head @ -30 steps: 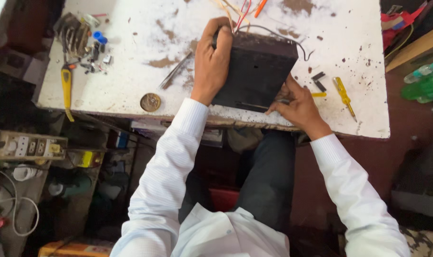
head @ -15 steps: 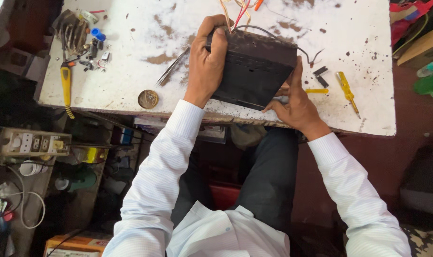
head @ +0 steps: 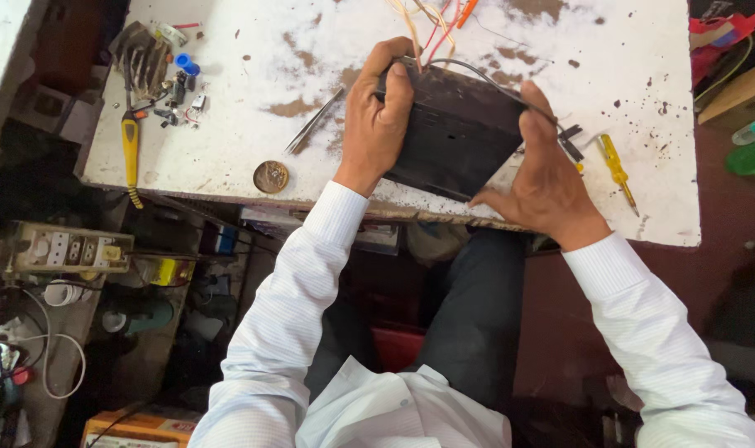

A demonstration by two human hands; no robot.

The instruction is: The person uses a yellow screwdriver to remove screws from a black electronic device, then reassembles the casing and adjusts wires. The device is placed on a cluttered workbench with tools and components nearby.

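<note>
Right at the near edge of the white, stained desk (head: pixel 228 141) sits a black box (head: pixel 456 137), tilted, with coloured wires (head: pixel 431 25) trailing from its far end. Both hands clamp it: the left hand (head: pixel 379 124) wraps its left end, fingers curled over the top; the right hand (head: pixel 543 178) presses its right corner, thumb up. Tweezers (head: pixel 311 124), a coin-like disc (head: pixel 271 177) and a yellow screwdriver (head: pixel 618 170) lie nearby.
</note>
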